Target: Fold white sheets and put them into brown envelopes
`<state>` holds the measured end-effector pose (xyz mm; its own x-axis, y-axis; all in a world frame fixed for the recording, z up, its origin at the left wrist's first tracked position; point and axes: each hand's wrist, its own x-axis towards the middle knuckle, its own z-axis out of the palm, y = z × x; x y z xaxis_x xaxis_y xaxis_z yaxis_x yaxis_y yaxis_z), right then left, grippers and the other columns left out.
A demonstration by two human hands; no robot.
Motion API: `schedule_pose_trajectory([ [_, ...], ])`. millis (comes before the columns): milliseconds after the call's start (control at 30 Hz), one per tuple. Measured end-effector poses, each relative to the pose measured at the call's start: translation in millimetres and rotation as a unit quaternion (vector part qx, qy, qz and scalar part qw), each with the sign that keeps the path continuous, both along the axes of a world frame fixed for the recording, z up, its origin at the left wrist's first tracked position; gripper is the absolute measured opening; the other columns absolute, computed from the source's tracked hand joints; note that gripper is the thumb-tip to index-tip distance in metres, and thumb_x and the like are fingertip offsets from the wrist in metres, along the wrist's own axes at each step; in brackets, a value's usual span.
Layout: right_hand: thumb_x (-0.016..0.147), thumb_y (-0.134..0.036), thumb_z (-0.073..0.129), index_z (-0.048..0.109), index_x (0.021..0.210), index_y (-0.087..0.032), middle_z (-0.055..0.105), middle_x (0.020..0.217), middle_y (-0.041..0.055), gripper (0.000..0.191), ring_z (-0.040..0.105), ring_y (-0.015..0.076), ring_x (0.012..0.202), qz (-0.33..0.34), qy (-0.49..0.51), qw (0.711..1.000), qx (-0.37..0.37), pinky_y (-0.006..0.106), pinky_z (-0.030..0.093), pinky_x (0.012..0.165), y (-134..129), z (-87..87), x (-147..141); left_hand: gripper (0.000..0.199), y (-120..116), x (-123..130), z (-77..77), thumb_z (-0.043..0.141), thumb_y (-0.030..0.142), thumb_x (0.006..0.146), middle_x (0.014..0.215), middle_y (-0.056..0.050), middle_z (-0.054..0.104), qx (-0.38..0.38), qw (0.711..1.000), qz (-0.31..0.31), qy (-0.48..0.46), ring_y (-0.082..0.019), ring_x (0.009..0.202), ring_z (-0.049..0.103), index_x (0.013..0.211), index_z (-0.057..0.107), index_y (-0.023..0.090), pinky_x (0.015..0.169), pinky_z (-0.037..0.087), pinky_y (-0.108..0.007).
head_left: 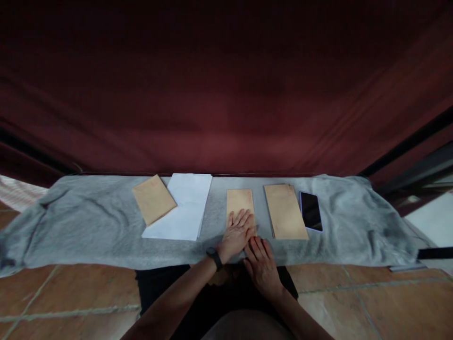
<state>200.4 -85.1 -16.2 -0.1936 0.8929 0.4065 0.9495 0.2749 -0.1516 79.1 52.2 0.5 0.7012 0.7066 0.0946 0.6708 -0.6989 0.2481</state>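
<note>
A brown paper envelope (pixel 240 199) lies upright in front of me on the grey cloth, with small red print at its top right. My left hand (pixel 238 234), with a dark band on its wrist, rests flat on the envelope's lower half, fingers spread and pointing away from me. Just beside it, my right hand (pixel 262 264) lies with fingers stretched out at the envelope's near end, its fingertips close to the left hand. The envelope's lower edge is hidden under the hands. Neither hand is gripping anything.
To the left, a stack of white paper (pixel 191 203) is partly covered by tilted brown envelopes (pixel 154 199). On the right lie more brown envelopes (pixel 286 212) and a phone (pixel 311 211). Grey cloth (pixel 99 212) covers the narrow surface, below a dark red upright panel (pixel 226 118).
</note>
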Motion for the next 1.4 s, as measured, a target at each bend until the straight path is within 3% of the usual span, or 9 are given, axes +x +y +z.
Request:
schedule_pose_trajectory([
  [233, 0.103, -0.034, 0.048, 0.039, 0.156, -0.025, 0.042, 0.160, 0.0088, 0.054, 0.041, 0.0253, 0.145, -0.018, -0.017, 1.000, -0.009, 0.045, 0.031, 0.121, 2, 7.7, -3, 0.059, 65, 38, -9.5, 0.036, 0.044, 0.104, 0.165, -0.006, 0.032, 0.033, 0.998, 0.048, 0.005, -0.028, 0.156, 0.016, 0.159, 0.029, 0.024, 0.124, 0.007, -0.065],
  [433, 0.104, -0.033, 0.046, 0.040, 0.155, -0.028, 0.044, 0.158, 0.0077, 0.052, 0.044, 0.0255, 0.144, -0.029, 0.000, 1.000, -0.007, 0.047, 0.033, 0.119, 3, 7.4, -6, 0.061, 79, 45, -12.1, 0.037, 0.048, 0.103, 0.163, -0.009, 0.035, 0.045, 0.997, 0.068, 0.002, -0.032, 0.155, 0.018, 0.159, 0.030, 0.024, 0.121, 0.011, -0.070],
  [567, 0.104, -0.031, 0.046, 0.042, 0.154, -0.029, 0.046, 0.157, 0.0063, 0.051, 0.045, 0.0246, 0.143, -0.029, 0.009, 0.999, -0.009, 0.046, 0.034, 0.119, 3, 8.7, -6, 0.058, 65, 33, -12.5, 0.039, 0.046, 0.103, 0.162, -0.006, 0.038, 0.059, 0.997, 0.050, -0.009, -0.030, 0.154, 0.021, 0.157, 0.034, 0.026, 0.122, 0.012, -0.067],
  [833, 0.104, -0.026, 0.042, 0.043, 0.153, -0.017, 0.060, 0.145, 0.0087, 0.050, 0.052, 0.0213, 0.137, -0.041, 0.053, 0.997, 0.039, 0.042, 0.035, 0.121, 1, -4.6, -4, 0.052, 10, -2, -9.1, 0.035, 0.034, 0.105, 0.161, -0.004, 0.040, 0.062, 0.998, -0.034, -0.005, -0.023, 0.153, 0.027, 0.156, 0.035, 0.023, 0.125, 0.021, -0.054],
  [1000, 0.103, -0.023, 0.043, 0.037, 0.156, -0.016, 0.057, 0.147, 0.0100, 0.054, 0.051, 0.0224, 0.139, -0.045, 0.023, 0.998, 0.027, 0.045, 0.034, 0.122, -10, -8.5, 7, 0.052, -23, -19, 1.9, 0.036, 0.032, 0.106, 0.162, -0.004, 0.038, 0.068, 0.996, -0.060, -0.007, -0.022, 0.153, 0.028, 0.157, 0.033, 0.024, 0.126, 0.023, -0.050],
  [1167, 0.103, -0.019, 0.040, 0.042, 0.154, -0.017, 0.057, 0.148, 0.0102, 0.051, 0.052, 0.0228, 0.138, -0.044, 0.025, 0.998, 0.025, 0.046, 0.036, 0.121, -14, -3.2, 15, 0.058, -54, -42, 11.0, 0.044, 0.037, 0.104, 0.165, -0.005, 0.031, 0.079, 0.993, -0.088, 0.014, -0.022, 0.153, 0.028, 0.159, 0.028, 0.025, 0.124, 0.029, -0.046],
  [1300, 0.104, -0.026, 0.041, 0.046, 0.152, -0.018, 0.058, 0.147, 0.0103, 0.049, 0.050, 0.0259, 0.140, -0.052, 0.057, 0.997, 0.027, 0.050, 0.037, 0.121, -6, 2.9, 8, 0.065, -72, -54, 2.1, 0.047, 0.039, 0.102, 0.165, -0.009, 0.031, 0.085, 0.993, -0.074, 0.019, -0.023, 0.152, 0.030, 0.160, 0.024, 0.019, 0.122, 0.035, -0.044],
  [1400, 0.104, -0.029, 0.041, 0.042, 0.154, -0.018, 0.055, 0.149, 0.0096, 0.051, 0.049, 0.0247, 0.141, -0.025, 0.078, 0.997, 0.014, 0.048, 0.041, 0.118, 4, 4.9, -6, 0.069, -79, -56, -9.9, 0.046, 0.032, 0.099, 0.163, -0.014, 0.033, 0.085, 0.995, -0.045, 0.021, -0.024, 0.151, 0.032, 0.160, 0.020, 0.012, 0.120, 0.038, -0.043],
])
